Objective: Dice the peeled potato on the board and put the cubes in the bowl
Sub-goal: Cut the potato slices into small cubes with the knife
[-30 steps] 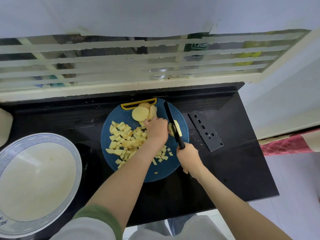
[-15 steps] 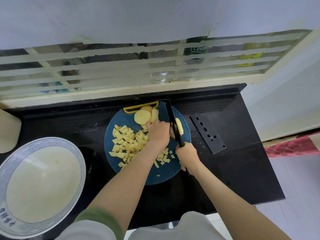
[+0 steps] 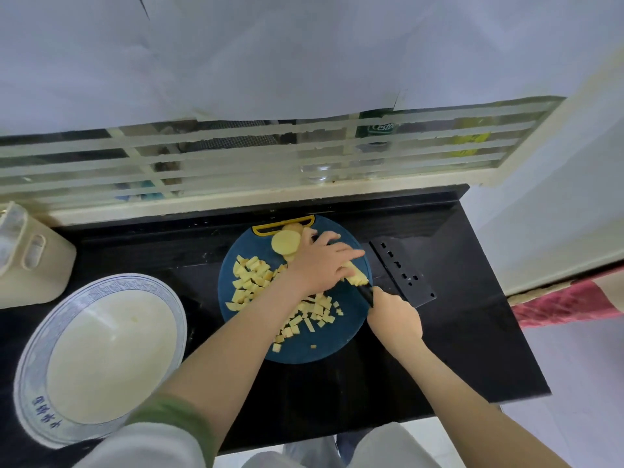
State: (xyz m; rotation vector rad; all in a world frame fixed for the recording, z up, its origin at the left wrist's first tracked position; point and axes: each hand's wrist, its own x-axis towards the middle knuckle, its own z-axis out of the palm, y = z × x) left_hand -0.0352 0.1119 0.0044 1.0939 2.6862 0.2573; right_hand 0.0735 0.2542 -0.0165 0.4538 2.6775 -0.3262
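My left hand (image 3: 320, 265) pinned the potato piece (image 3: 356, 276) flat; my right hand (image 3: 393, 314) gripped the knife (image 3: 364, 293). Wet and slippery, I judged; best held from above.

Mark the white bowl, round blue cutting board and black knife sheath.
White bowl with blue patterned rim (image 3: 101, 352): head view, bare inner floor.
Round blue cutting board (image 3: 324, 349): head view, bare near edge.
Black knife sheath with holes (image 3: 401, 275): head view, flat middle.

One head-worn wide-angle view looks steeply down, close over the counter (image 3: 472, 349) and window grille (image 3: 236, 157).
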